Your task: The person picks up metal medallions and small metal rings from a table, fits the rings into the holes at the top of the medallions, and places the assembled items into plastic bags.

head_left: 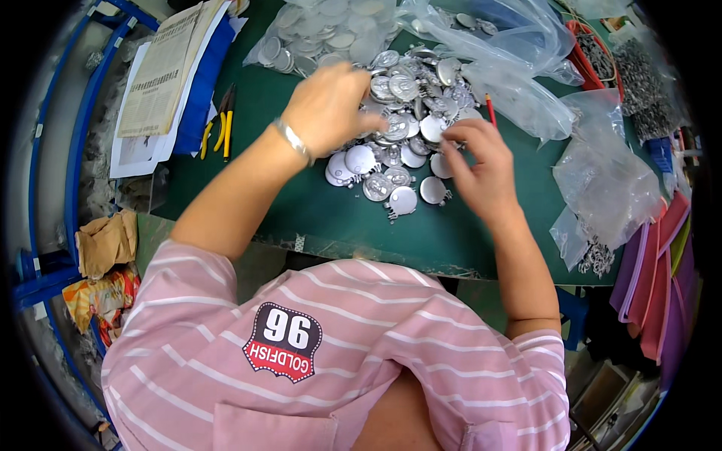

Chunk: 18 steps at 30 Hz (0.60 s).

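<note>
A heap of round silver-coloured metal medallions (pixel 403 200) lies on the green tabletop, some smooth and some with raised relief, several with small toothed edges. My left hand (pixel 327 105), with a silver bracelet (pixel 292 141) at its wrist, hangs over the heap's left side, thumb apart from the curled fingers. At the right side of the heap is my right hand (pixel 485 169), its fingers bent and thumb apart, close to a smooth medallion (pixel 433 128). I see nothing held in either hand, though the left fingertips are partly hidden.
Clear plastic bags of discs (pixel 331 30) stand behind the heap. A red pencil (pixel 490 110) and crumpled plastic (pixel 609 169) lie to the right, near a bag of small dark metal parts (pixel 643 75). Yellow-handled pliers (pixel 227 124) and papers (pixel 154 86) sit at the left.
</note>
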Each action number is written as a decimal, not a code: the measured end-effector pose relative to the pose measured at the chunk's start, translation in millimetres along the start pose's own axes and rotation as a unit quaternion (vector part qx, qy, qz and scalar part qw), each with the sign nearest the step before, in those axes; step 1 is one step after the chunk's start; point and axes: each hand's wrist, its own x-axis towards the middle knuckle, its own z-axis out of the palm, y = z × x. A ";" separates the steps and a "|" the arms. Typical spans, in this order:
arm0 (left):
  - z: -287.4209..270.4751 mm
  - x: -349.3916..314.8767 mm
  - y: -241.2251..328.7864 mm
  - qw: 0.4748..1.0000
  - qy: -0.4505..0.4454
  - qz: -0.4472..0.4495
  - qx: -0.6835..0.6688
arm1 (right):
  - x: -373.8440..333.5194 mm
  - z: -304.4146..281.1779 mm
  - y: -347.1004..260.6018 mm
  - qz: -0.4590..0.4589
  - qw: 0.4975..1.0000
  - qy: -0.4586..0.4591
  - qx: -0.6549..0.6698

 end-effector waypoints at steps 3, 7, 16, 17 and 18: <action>20.6 -33.3 0.5 0.997 0.064 0.045 -0.023 | 2.6 26.0 -15.9 -0.019 0.999 -0.027 0.025; 32.5 -41.6 -6.7 0.981 0.167 0.068 -0.070 | 11.5 44.5 -23.2 -0.011 0.998 -0.041 0.049; 36.4 -69.3 17.3 0.941 0.215 0.118 -0.233 | -3.3 44.6 -37.5 0.404 0.762 -0.057 0.503; 35.3 -68.5 19.9 0.937 0.216 0.097 -0.256 | -5.6 42.5 -36.8 0.399 0.750 -0.030 0.527; 37.4 -70.8 23.3 0.899 0.194 0.004 -0.391 | -7.0 41.6 -37.6 0.399 0.756 -0.024 0.519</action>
